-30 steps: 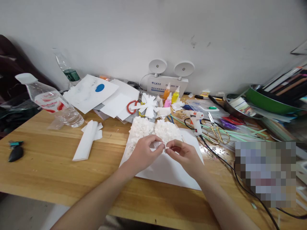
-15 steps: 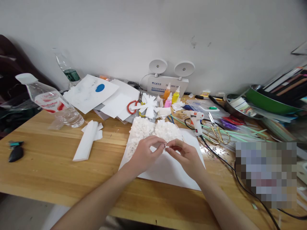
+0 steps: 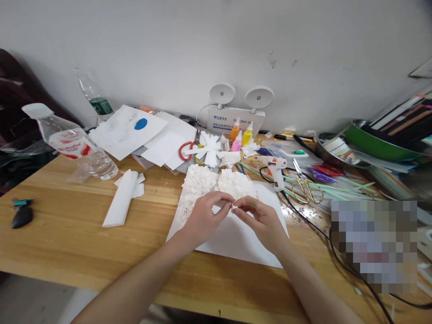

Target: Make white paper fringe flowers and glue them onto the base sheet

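My left hand (image 3: 209,215) and my right hand (image 3: 259,220) meet fingertip to fingertip above a white sheet (image 3: 232,243). Both are closed in a pinch around a tiny white piece of paper (image 3: 232,207), mostly hidden by the fingers. On the sheet, beyond and left of my hands, lie crumpled white paper clusters (image 3: 201,180), partly covered by my left hand. Another crumpled white cluster (image 3: 236,182) sits just behind the fingertips.
A white hot glue gun (image 3: 277,173) and gold-handled scissors (image 3: 305,186) lie right of the sheet; a black cord (image 3: 313,221) crosses the table. Folded white paper (image 3: 121,200) and a water bottle (image 3: 81,148) are left. Paint bottles (image 3: 237,141) stand behind, near red-handled scissors (image 3: 185,151).
Both hands stay in nearly the same place, with only slight finger movement around the small white piece. Nothing else on the table has visibly moved.
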Motion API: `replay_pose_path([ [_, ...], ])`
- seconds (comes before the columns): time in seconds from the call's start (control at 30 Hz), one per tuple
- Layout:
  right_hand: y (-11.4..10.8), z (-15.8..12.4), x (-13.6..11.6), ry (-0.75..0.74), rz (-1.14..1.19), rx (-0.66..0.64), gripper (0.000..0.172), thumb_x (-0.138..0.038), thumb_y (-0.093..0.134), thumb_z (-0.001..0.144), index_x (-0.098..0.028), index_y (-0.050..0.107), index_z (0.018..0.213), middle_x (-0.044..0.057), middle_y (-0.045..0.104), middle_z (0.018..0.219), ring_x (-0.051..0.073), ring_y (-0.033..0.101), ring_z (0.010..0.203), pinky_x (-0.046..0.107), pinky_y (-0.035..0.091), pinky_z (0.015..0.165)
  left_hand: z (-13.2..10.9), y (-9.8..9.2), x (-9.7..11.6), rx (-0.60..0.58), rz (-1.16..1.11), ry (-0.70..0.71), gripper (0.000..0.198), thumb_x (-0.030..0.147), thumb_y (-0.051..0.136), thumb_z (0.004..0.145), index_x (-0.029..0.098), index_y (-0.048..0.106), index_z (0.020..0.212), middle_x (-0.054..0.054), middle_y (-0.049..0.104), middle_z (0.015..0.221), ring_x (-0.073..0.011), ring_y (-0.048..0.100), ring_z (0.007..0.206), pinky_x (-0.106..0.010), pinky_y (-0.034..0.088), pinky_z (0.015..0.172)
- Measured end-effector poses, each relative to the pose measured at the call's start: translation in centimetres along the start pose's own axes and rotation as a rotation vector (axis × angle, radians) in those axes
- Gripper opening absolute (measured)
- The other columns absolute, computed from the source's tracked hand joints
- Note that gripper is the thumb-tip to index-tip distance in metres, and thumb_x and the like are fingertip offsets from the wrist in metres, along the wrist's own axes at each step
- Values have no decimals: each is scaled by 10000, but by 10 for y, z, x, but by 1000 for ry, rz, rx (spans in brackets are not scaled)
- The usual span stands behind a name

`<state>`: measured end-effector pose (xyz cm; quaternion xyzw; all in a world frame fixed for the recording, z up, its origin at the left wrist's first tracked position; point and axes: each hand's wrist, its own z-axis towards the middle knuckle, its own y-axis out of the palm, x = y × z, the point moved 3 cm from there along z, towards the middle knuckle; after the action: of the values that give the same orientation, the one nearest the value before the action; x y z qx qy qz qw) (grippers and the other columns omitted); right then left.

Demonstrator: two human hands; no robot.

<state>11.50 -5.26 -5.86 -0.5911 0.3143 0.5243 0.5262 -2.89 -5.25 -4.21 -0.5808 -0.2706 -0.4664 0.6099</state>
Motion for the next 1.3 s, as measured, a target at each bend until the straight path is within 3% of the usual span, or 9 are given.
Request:
replay_pose_path([
  [0.37, -1, 0, -2, -39, -59, 110, 104, -273, 564, 767, -201, 551, 841, 13, 570, 757, 129, 514, 648, 265, 432, 621, -1, 1, -2, 26, 43, 34, 157, 165, 495, 771, 203, 620, 858, -2, 653, 827, -129, 597, 787, -249, 459, 730],
  [0.87, -1, 0, -3, -87, -157, 144, 63, -256, 544, 771, -199, 570, 781, 22, 573, 758, 139, 504, 661, 277, 422, 613, -2, 2, 1, 22, 78, 68, 168, 174, 477, 780, 199, 564, 922, -13, 654, 900, -148, 614, 817, -283, 474, 773],
  [1.1, 1, 1, 4, 20, -29, 48, 93, -287, 513, 791, -198, 536, 802, 19, 550, 791, 137, 506, 710, 274, 425, 666, 0, -2, 1, 1, 54, -40, 131, 184, 479, 762, 195, 599, 813, -12, 650, 850, -150, 601, 820, -269, 459, 764],
  [1.3, 2, 2, 4, 50, 88, -36, 142, -333, 528, 781, -196, 546, 810, 24, 548, 799, 137, 515, 715, 268, 433, 663, 0, -3, 1, -6, 29, -41, 129, 204, 467, 763, 192, 595, 772, -8, 642, 799, -150, 592, 795, -259, 452, 727],
])
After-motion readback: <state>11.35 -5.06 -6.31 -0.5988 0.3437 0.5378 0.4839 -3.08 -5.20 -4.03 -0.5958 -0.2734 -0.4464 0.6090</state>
